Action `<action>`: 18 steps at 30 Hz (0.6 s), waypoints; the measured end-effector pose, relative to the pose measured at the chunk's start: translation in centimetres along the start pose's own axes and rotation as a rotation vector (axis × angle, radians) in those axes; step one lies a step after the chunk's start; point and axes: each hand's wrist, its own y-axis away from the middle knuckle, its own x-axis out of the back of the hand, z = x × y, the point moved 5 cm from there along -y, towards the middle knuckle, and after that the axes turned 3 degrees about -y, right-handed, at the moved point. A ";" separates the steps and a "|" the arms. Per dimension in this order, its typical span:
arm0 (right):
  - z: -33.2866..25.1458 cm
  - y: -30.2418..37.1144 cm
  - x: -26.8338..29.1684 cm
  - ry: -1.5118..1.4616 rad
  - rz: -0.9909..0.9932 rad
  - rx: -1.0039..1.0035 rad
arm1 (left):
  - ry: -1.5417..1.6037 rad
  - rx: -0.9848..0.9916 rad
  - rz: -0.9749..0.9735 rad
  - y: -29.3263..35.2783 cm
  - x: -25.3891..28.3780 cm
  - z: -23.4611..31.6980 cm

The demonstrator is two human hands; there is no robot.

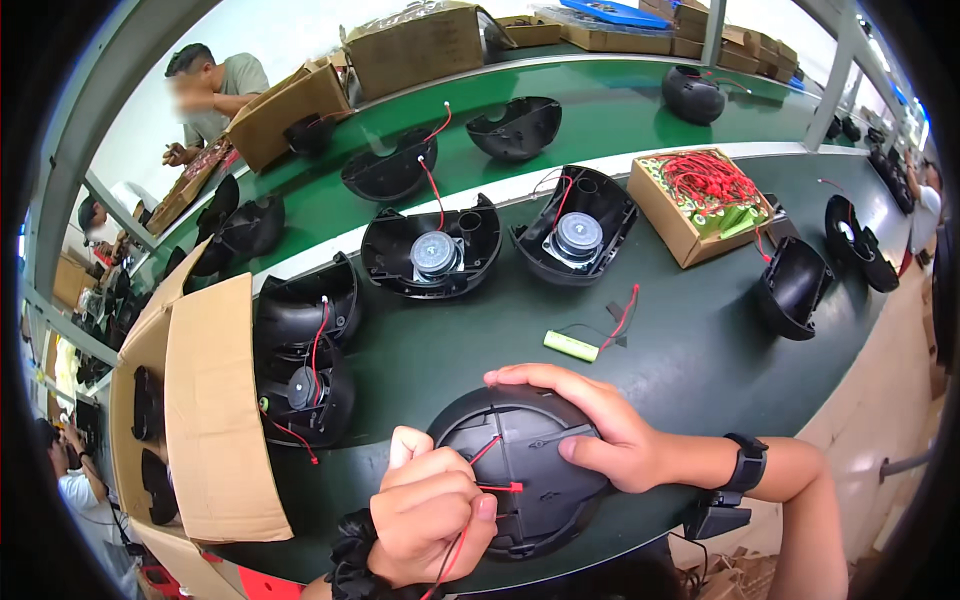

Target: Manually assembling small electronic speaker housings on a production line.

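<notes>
A round black plastic housing (540, 510) lies in front of me near the table's front edge, its flat face with a seam turned up. My right hand (610, 435) grips its far right side, thumb on the face and fingers round the rim. On the left of the housing, my left hand (432, 505) is closed on a thin red wire, part of which hangs below the fist. Beside its knuckles a red connector (515, 488) rests on the housing. Another short red wire (487, 449) shows at the housing's middle. What the left fingertips pinch is partly hidden.
A green battery with a red lead (571, 346) lies beyond the housing. Black half shells with speakers (435, 256) stand further back. A carton of wired batteries (690, 250) is at the right rear, an open cardboard box (225, 410) at the left. A person (215, 95) sits across the conveyor.
</notes>
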 end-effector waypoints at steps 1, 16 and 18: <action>0.1 -0.1 0.0 -0.008 -0.007 0.016 | -0.005 -0.015 -0.015 0.0 0.0 0.1; 0.8 0.5 -0.6 -0.090 0.102 0.038 | -0.008 0.002 0.025 -0.1 -0.5 -0.1; 0.6 0.3 -0.3 -0.113 0.208 0.076 | -0.005 -0.019 0.096 -0.7 -0.3 -0.6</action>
